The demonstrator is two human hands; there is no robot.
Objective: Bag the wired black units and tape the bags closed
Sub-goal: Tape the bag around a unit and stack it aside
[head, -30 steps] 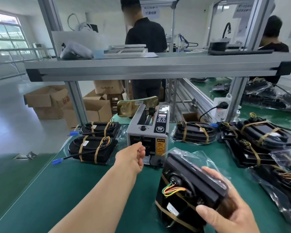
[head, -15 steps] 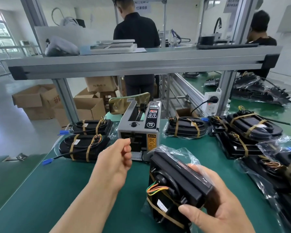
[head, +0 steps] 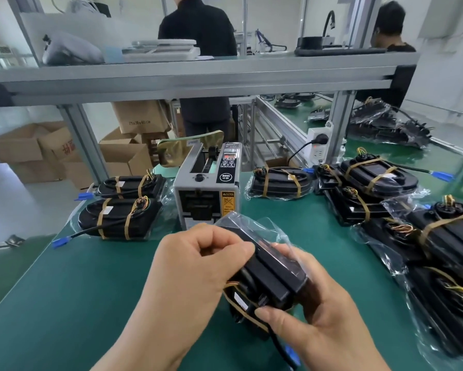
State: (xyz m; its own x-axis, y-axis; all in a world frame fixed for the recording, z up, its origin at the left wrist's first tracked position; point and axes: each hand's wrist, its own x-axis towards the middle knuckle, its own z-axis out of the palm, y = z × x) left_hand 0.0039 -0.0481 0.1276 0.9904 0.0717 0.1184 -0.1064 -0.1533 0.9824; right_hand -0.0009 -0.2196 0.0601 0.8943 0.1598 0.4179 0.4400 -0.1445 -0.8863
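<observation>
Moved: the left hand (head: 198, 266) has come back from the mouth of the tape dispenser (head: 206, 191) and now meets the bagged piece close to the body.
Right hand: the right hand (head: 329, 325) grips the black unit (head: 273, 279) from below, thumb across its near end and fingers wrapped behind.
Left hand: fingers are curled in, with thumb pressed to forefinger against the unit's upper left edge. I cannot tell whether a strip of tape sits in that pinch.
Black unit: it is held above the counter (head: 91, 277), tilted, inside its clear bag (head: 254, 223).
Axis: it runs from the near, low end in the right hand up and away toward the dispenser. The loose bag mouth flares at the far end, so the left hand is the nearer one to close it.
Beyond: finished bagged units (head: 118, 218) lie left of the dispenser, and more units (head: 372, 178) are piled on the right.
</observation>
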